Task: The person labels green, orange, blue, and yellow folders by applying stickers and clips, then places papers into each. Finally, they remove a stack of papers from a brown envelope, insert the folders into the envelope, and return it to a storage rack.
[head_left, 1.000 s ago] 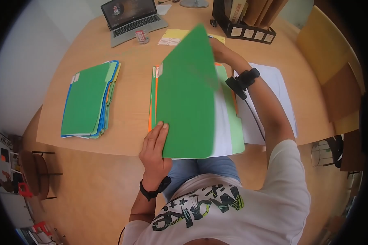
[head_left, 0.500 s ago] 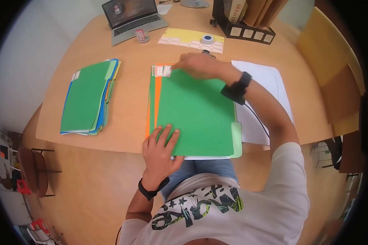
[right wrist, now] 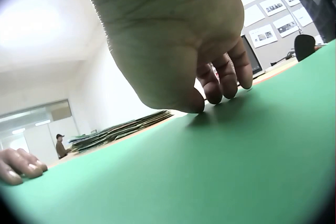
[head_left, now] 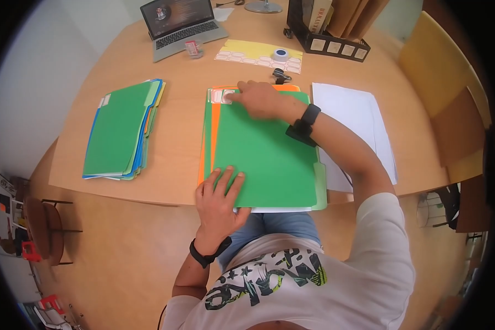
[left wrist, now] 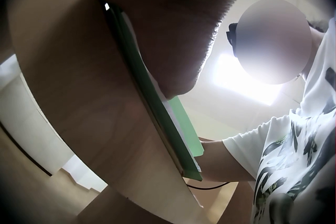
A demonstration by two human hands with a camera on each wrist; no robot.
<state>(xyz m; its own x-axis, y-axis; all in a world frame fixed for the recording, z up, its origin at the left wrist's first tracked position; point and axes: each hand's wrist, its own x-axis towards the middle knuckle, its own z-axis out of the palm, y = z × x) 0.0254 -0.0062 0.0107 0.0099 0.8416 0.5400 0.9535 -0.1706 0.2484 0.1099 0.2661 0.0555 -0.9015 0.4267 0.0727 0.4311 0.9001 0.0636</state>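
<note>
A green file folder (head_left: 272, 159) lies closed on top of a small fanned pile, with orange and green folder edges showing at its left and white sheets below. My left hand (head_left: 219, 206) rests flat near its lower left corner, fingers spread and thumb by the bottom edge. At the top left, my right hand (head_left: 263, 102) touches the folder beside a white red-bordered label (head_left: 228, 97). In the right wrist view the fingertips (right wrist: 229, 95) point down onto the green cover and hold nothing.
A stack of green, blue and yellow folders (head_left: 118, 132) sits to the left. White papers (head_left: 349, 118) lie at the right, partly under the right arm. Beyond are a yellow label sheet (head_left: 242, 49) with a white roll (head_left: 280, 54), a black clip (head_left: 280, 75), a laptop (head_left: 184, 27) and a file box (head_left: 335, 47).
The raised green folder cover has come down flat. My right hand moved from behind it to the label at its upper left. The left hand now lies on the cover.
</note>
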